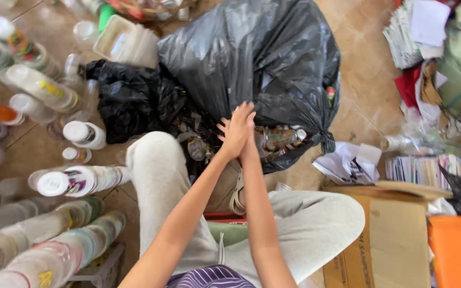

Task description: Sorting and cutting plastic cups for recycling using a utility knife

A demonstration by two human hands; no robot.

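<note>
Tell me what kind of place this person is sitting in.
Probably a home or small yard spot for sorting recyclables. Long stacks of nested plastic cups lie on the tiled floor, a big black bag spills bottles, and paper piles sit alongside. Both hands are pressed together, holding nothing.

1. The large black bag (pixel 252 58) at upper centre is thin plastic, glossy and creased.
2. The stacked cups (pixel 54 250) at lower left are clear, smooth plastic.
3. The box (pixel 396 234) at lower right is matt brown cardboard.
4. The trousers (pixel 161 181) at centre are soft, matt grey cloth.
5. The floor (pixel 366 69) at upper right is smooth tan tile with a dull sheen.
6. The crumpled sheets (pixel 350 162) at right are white paper.
</note>
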